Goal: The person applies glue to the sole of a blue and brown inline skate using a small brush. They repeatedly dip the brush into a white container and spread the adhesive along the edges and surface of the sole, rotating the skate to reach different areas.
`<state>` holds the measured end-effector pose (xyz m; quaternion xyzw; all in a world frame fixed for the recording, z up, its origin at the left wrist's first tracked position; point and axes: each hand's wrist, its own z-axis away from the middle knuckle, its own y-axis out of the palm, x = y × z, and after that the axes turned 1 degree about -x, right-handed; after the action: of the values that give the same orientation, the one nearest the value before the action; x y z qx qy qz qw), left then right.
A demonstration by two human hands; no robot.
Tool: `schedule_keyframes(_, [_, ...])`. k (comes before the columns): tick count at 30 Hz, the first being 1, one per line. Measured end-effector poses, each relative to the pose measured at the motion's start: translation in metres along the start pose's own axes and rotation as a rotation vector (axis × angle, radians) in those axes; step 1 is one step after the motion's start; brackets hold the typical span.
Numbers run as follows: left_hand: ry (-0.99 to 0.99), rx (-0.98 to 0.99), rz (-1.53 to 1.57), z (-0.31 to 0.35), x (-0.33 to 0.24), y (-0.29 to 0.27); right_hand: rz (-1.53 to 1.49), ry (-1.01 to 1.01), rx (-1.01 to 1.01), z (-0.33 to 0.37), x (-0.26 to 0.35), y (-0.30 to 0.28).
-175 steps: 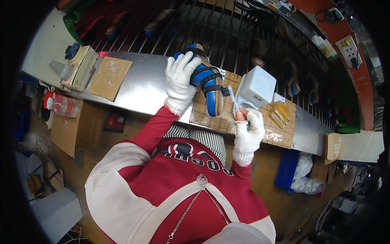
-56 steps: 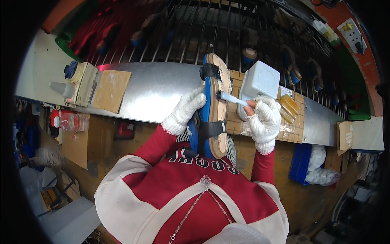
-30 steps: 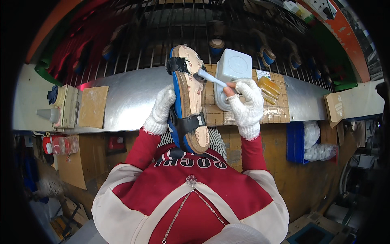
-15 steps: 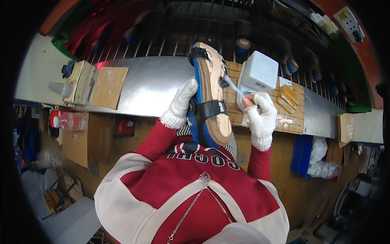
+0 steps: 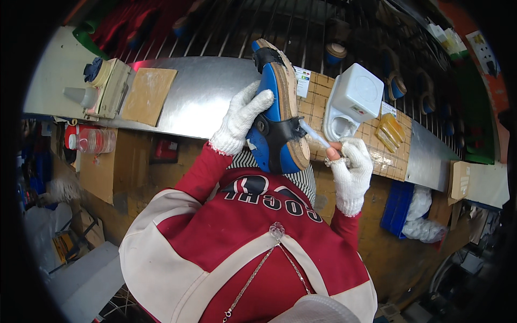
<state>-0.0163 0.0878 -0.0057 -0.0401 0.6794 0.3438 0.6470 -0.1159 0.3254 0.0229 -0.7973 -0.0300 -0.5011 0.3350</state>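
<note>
The blue, black-strapped cork sandal [image 5: 285,105] is at upper centre, between the white-gloved left hand [image 5: 242,118] and the white-gloved right hand [image 5: 353,171]. Right of it, the boxy white plastic container [image 5: 355,90] and translucent amber block [image 5: 390,132] rest on the flat brown gridded sheet [image 5: 378,157], itself on the silver metal bench [image 5: 202,89]. The flat tan board [image 5: 149,97] lies upper left.

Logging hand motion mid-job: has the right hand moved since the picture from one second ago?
Yes. Judged against the white container, the right hand has drawn back, lower in the view and farther from it.
</note>
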Motion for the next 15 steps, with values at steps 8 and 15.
schedule_keyframes(8, [0.025, 0.041, -0.014, -0.003, 0.003, -0.005, 0.123, -0.174, -0.093, -0.014, -0.004, 0.011])
schedule_keyframes(15, [-0.044, 0.006, 0.074, -0.006, -0.001, -0.007, 0.089, -0.174, 0.060, -0.006, -0.015, -0.006])
